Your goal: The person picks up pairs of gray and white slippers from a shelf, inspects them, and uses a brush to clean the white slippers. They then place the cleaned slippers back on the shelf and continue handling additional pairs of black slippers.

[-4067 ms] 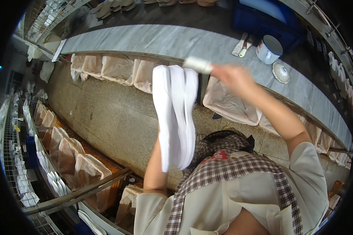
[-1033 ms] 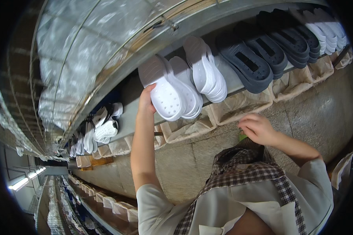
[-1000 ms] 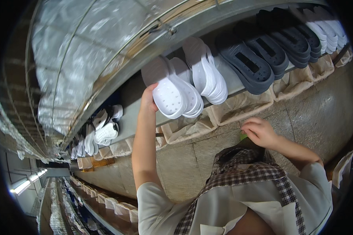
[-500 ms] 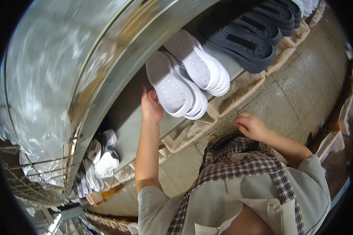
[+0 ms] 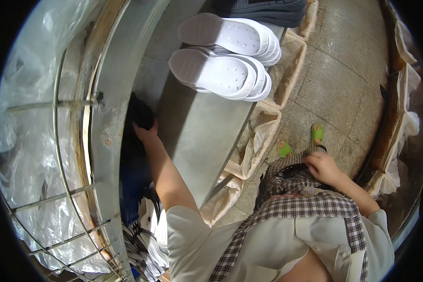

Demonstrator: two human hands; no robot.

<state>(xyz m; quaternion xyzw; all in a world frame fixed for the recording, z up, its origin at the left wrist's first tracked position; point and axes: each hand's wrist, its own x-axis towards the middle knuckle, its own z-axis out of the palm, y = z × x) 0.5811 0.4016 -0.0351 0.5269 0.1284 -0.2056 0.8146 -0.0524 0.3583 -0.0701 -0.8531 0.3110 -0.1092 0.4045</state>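
Note:
My left hand [image 5: 146, 131] reaches to the shadowed back of the grey metal shelf. Thumb and finger bracket a soft-looking black thing [image 5: 140, 112] whose kind I cannot make out; the fingertips are partly hidden. Farther along the shelf lie two stacks of white shoe soles with dimpled insides, a nearer stack [image 5: 221, 75] and a farther stack [image 5: 230, 37], apart from both hands. My right hand [image 5: 322, 168] hangs at the front of my checked apron [image 5: 291, 209], its fingers curled with nothing seen in them.
Dark grey soles [image 5: 263, 11] lie at the shelf's far end. Cloth-lined bins [image 5: 254, 141] line its front edge. White and black shoe parts [image 5: 148, 225] are heaped at the lower left. A wire rack [image 5: 56, 141] with plastic bags flanks the left. Tiled floor [image 5: 333, 84] lies right.
My left hand has left the side of the white soles for the black thing at the shelf's back. My right hand has come closer to the apron. The view has turned and shifted.

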